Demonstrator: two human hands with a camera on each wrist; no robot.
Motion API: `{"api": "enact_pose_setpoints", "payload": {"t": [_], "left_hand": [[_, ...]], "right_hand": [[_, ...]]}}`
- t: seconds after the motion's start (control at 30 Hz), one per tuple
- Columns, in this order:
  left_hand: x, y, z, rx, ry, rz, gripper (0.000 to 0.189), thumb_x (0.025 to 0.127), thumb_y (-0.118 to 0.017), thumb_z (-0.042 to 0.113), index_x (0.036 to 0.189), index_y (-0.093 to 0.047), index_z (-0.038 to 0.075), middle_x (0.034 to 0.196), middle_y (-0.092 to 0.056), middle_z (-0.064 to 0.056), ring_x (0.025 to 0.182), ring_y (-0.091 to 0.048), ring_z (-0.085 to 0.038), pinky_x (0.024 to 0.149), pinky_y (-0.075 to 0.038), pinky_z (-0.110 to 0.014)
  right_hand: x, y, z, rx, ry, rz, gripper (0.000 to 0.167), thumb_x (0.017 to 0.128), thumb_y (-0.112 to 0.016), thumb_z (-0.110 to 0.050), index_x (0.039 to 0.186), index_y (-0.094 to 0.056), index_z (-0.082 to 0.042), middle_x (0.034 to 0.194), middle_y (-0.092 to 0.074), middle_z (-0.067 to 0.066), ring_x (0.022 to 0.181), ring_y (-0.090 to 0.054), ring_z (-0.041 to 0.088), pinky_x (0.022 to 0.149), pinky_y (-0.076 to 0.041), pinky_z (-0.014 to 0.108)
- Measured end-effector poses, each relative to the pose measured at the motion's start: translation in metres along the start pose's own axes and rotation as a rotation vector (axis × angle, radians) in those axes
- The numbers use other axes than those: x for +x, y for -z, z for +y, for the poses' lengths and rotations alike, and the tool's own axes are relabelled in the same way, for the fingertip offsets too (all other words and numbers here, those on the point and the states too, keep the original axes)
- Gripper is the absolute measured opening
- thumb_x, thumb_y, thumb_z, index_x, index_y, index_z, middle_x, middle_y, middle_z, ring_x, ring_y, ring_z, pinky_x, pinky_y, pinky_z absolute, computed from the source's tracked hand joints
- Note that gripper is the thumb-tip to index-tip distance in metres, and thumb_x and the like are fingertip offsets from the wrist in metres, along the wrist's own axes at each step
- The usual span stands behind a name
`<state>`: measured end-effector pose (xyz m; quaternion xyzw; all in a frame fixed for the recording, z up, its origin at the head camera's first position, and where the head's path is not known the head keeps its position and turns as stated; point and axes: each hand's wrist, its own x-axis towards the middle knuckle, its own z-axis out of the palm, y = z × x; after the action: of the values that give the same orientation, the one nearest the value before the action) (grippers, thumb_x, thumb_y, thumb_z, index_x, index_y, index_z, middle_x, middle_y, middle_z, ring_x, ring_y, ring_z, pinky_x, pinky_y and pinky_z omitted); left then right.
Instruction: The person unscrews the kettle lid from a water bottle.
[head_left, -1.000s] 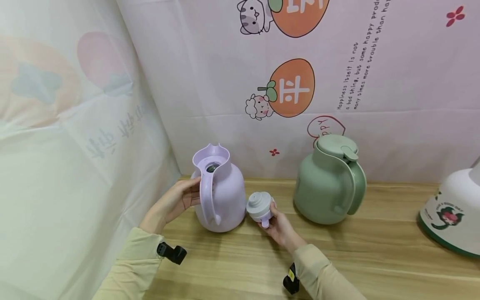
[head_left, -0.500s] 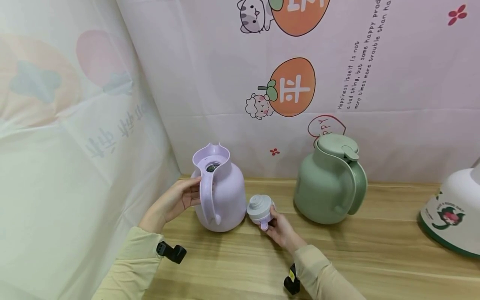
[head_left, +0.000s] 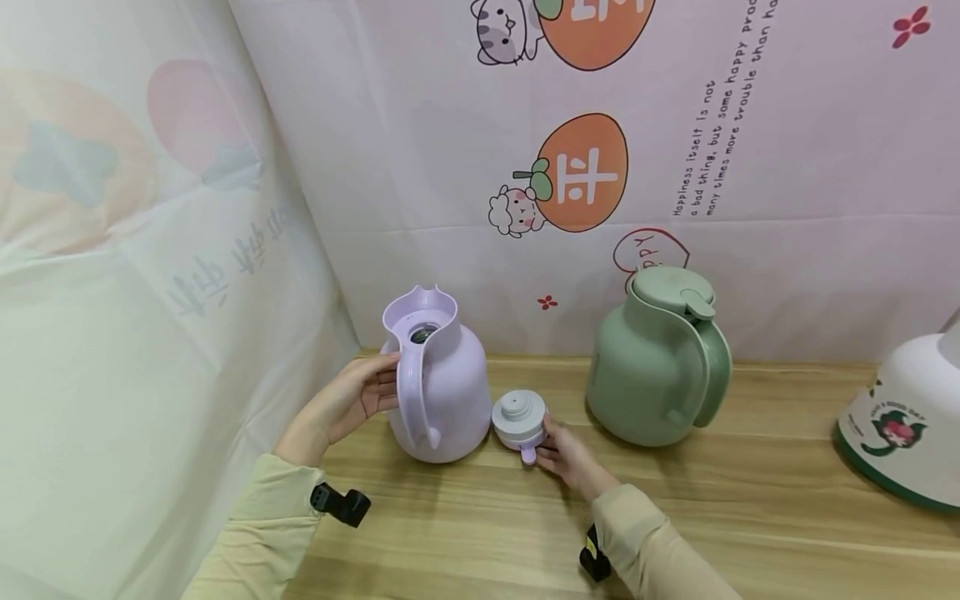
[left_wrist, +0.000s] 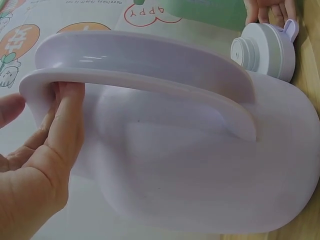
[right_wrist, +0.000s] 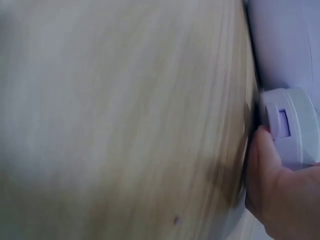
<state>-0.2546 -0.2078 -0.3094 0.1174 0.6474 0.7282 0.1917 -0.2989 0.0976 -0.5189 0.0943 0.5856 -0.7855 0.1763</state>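
My left grip [head_left: 362, 398] is curled through the top of the handle [head_left: 412, 404] of the lilac jug [head_left: 463, 396], at about nine o'clock on its body, while my right grip [head_left: 567, 455] touches the lid [head_left: 519, 414], which sits on the surface [head_left: 465, 542] just beside the jug, between its three and four o'clock. Whether those right fingers pinch the lid or merely rest against it, I cannot tell. To handle this well, I should hold the jug steady with light pressure, square the lid flat on its base, and part my right fingers evenly, mindful of the tab [head_left: 528, 456] at the lid's six o'clock, which could catch a fingertip and tip it. The lid looks like hard plastic, a stepped grey plug facing up over a lilac rim. The jug is smooth and pear-bellied, probably plastic outside, its spout notched at twelve o'clock and its round mouth [head_left: 423, 334] uncovered, dark and shiny within. Near two o'clock from the lid stands a matte green jug [head_left: 637, 383], capped.
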Motion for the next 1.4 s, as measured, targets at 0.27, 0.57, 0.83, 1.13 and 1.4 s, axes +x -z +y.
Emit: {"api": "enact_pose_setpoints", "payload": {"t": [0.27,0.57,0.83,1.13,1.4], "left_hand": [[0.0,-0.001,0.001,0.021,0.008,0.037,0.02,0.102,-0.04,0.019,0.101,-0.059,0.013,0.092,-0.07,0.007,0.087,-0.067,-0.005,0.082,-0.056,-0.022],[-0.001,-0.003,0.0,0.077,-0.005,0.061,0.024,0.102,-0.042,0.022,0.112,-0.052,0.003,0.096,-0.068,0.008,0.091,-0.066,-0.004,0.085,-0.055,-0.021],[-0.003,-0.009,0.002,0.09,-0.015,0.154,0.033,0.1,-0.045,0.019,0.121,-0.043,-0.007,0.096,-0.065,0.01,0.09,-0.065,-0.001,0.084,-0.053,-0.017],[-0.008,-0.022,0.012,-0.007,-0.078,0.274,0.016,0.1,-0.047,0.019,0.089,-0.059,0.015,0.083,-0.057,0.008,0.073,-0.054,-0.003,0.067,-0.048,-0.012],[-0.023,-0.052,0.028,0.065,-0.175,0.23,0.017,0.1,-0.044,0.02,0.102,-0.056,0.007,0.088,-0.057,0.007,0.077,-0.056,-0.005,0.065,-0.047,-0.014]], "right_hand": [[-0.044,-0.02,-0.036,-0.176,-0.011,0.111,0.061,0.104,-0.038,-0.026,0.147,-0.017,0.01,0.101,-0.051,0.016,0.08,-0.056,0.014,0.081,-0.056,0.026],[-0.048,-0.02,-0.037,-0.218,0.005,0.139,0.054,0.103,-0.038,-0.02,0.144,-0.024,0.012,0.091,-0.051,0.009,0.073,-0.055,0.01,0.071,-0.056,0.021],[-0.05,-0.018,-0.038,-0.221,0.017,0.14,0.053,0.102,-0.039,-0.02,0.142,-0.028,0.012,0.087,-0.049,0.007,0.071,-0.054,0.009,0.068,-0.055,0.02],[-0.06,-0.006,-0.049,-0.279,0.045,0.133,0.049,0.099,-0.04,-0.016,0.136,-0.033,0.016,0.092,-0.056,0.013,0.075,-0.059,0.013,0.073,-0.057,0.027],[-0.086,0.026,-0.066,-0.414,0.052,-0.061,0.049,0.099,-0.043,-0.015,0.133,-0.036,0.019,0.101,-0.061,0.013,0.083,-0.061,0.01,0.077,-0.055,0.026]]}}
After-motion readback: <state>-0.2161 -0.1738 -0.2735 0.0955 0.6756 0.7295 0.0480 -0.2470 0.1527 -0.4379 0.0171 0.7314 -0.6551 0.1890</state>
